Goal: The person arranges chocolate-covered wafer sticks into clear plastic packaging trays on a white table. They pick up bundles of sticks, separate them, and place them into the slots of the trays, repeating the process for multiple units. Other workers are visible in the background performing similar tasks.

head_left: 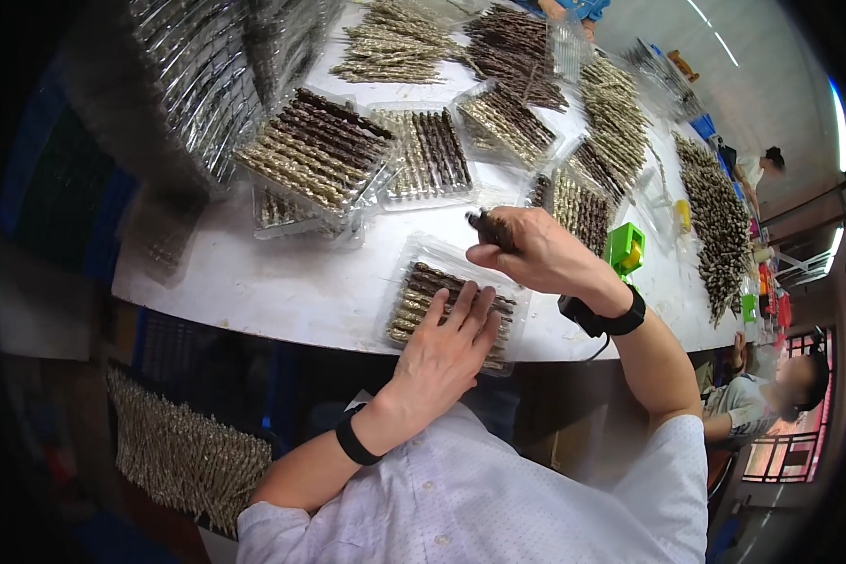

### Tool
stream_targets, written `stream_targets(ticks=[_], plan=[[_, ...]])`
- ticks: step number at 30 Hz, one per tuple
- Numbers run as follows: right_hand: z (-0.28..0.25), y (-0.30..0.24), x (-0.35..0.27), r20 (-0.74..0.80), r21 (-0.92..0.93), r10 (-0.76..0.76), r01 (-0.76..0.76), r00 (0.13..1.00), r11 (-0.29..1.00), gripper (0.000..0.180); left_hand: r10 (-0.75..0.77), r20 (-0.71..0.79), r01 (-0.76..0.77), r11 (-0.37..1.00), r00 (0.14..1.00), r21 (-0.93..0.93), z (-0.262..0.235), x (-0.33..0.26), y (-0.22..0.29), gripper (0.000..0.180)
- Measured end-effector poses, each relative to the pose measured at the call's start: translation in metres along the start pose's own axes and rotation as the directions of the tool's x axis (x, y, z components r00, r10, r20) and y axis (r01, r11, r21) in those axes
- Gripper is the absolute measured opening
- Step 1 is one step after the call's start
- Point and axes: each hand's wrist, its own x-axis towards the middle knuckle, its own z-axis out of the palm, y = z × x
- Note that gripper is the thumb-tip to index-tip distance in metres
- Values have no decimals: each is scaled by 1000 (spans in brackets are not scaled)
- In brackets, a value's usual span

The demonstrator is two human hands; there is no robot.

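Observation:
A clear plastic tray (396, 331) lies at the table's near edge, with rows of gold and dark brown spiral drill bits (414, 303) in it. My left hand (449, 343) rests on these bits, palm down, fingers stretched out and slightly apart. Above the tray's right side, my right hand (536, 246) is closed round a small bunch of dark drill bits (492, 230), whose ends stick out to the left. How many it holds is hidden by the fingers.
Filled trays (320, 150) are stacked at the left, by tall piles of clear trays (202, 75). Loose gold bits (395, 42) and dark bits (512, 52) lie farther back. A green tape dispenser (625, 249) stands right of my right hand. People (757, 404) sit at the right.

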Motion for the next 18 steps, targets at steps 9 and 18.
stream_targets(ticks=[9, 18], plan=[[-7, -2, 4, 143, -239, 72, -36, 987, 970, 43, -13, 8, 12, 998, 1000, 67, 19, 8, -4, 82], [-8, 12, 5, 54, -27, -31, 33, 998, 999, 38, -14, 55, 15, 1000, 998, -24, 7, 8, -5, 82]])
